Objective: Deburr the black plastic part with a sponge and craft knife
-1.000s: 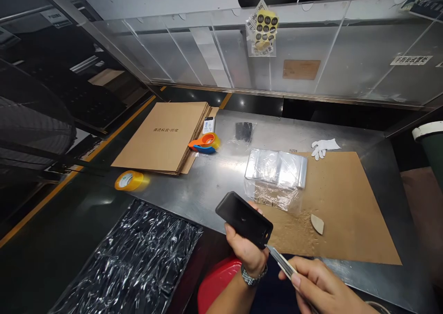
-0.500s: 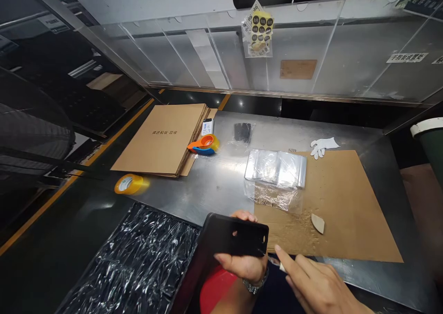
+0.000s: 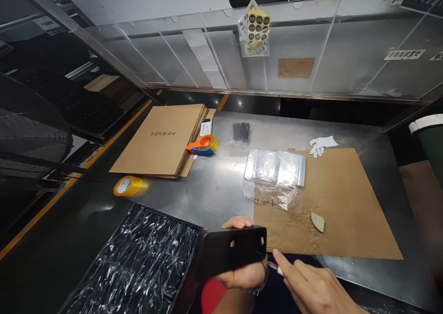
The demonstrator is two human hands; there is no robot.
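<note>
The left hand (image 3: 246,275) was closed around a black case (image 3: 230,253), fingers over its far edge and palm beneath. It held the case on edge at the 6 o'clock margin of the desk (image 3: 214,184). The right hand (image 3: 313,290), at 4 o'clock from the case, was pinched on a thin blade (image 3: 273,264) (only its tip showed), forefinger laid along it. The tip sat at the case's lower right corner. Clear bags (image 3: 275,166) lay at 12 o'clock from the case, overlapping a cardboard sheet (image 3: 346,203). A yellow tape roll (image 3: 127,185) lay at 10 o'clock.
</note>
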